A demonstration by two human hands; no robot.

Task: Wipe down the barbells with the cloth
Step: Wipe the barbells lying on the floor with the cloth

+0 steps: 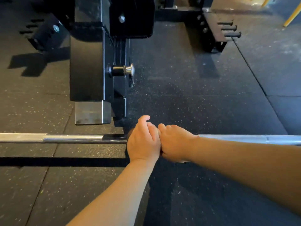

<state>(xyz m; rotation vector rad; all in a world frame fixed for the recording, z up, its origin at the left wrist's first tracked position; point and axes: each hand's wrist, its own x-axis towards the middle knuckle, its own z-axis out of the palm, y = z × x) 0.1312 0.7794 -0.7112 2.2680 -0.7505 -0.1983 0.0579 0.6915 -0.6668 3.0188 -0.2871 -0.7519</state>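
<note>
A steel barbell [71, 138] lies level across the view, just above the black rubber floor. My left hand [143, 141] and my right hand [176, 142] sit side by side at its middle and touch each other. Both hands curl their fingers over the bar and hide the part beneath them. The bar comes out again to the right of my right wrist as a paler sleeve [254, 139]. Just left of my left hand a short stretch of bar [114, 138] looks dark. No cloth shows plainly; a dark sliver sits under the hands.
A black rack upright [88, 62] with a chrome pin [128, 70] stands just behind the bar, left of centre. Another rack foot with black pegs [228, 28] is at the back right. Speckled rubber floor tiles [203, 98] lie all around.
</note>
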